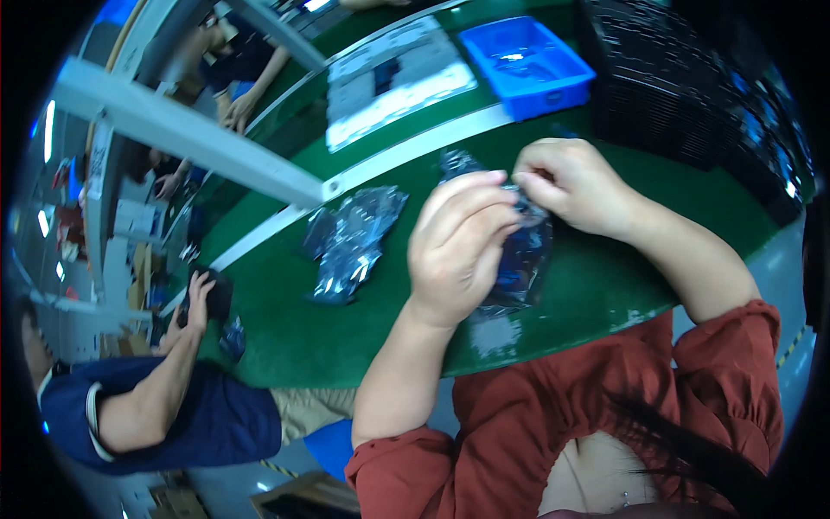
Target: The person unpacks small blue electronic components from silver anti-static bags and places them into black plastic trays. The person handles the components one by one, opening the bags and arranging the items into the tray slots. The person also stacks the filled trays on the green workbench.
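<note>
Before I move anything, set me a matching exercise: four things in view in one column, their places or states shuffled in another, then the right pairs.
Things:
1. blue bin
2. pale tray
3. black stack
4. nearest clear bag

Places or states:
A. farthest right of the four
B. at the fingers of the left hand and right hand
C. between the pale tray and the black stack
D. has a small dark piece on it

Pairs: 1-C, 2-D, 3-A, 4-B

My left hand (456, 246) hides part of the plastic bag (529, 268) by the table's (268, 324) near edge; I can't make out the bag's contents.
</note>
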Motion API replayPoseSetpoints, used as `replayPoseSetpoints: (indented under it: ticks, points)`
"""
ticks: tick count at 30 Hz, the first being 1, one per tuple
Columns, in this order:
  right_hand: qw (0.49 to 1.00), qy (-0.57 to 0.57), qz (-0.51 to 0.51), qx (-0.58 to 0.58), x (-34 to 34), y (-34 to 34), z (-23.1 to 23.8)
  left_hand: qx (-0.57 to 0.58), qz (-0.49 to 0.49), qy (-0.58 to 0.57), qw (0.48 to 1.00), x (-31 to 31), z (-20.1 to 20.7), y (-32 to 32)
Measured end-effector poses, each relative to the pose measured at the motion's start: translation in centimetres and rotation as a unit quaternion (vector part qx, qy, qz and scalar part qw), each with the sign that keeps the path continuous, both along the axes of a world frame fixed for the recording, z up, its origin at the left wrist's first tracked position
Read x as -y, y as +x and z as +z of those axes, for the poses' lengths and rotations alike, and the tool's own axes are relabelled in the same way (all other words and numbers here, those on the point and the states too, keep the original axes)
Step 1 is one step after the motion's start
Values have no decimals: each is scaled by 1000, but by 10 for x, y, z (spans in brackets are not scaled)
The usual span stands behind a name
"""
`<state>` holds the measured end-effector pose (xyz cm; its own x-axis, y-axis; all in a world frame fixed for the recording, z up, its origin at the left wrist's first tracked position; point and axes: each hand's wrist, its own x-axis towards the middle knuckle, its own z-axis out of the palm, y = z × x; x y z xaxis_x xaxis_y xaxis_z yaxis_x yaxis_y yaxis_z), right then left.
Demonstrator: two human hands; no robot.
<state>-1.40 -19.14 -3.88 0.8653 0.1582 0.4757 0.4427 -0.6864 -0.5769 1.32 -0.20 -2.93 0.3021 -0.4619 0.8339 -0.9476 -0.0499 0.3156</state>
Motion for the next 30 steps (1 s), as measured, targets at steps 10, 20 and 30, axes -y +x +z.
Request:
replayPoseSetpoints:
  ticks: [10,20,30]
  points:
    - [994,49,74,70,-6,-13,15,31,-22,-9,999,4,-10,6]
    - [995,1,65,-74,10,-22,32,83,19,51,995,6,0,-6]
    - [972,38,155,-170,10,-21,18,135,-2,62,989,11,-1,-13]
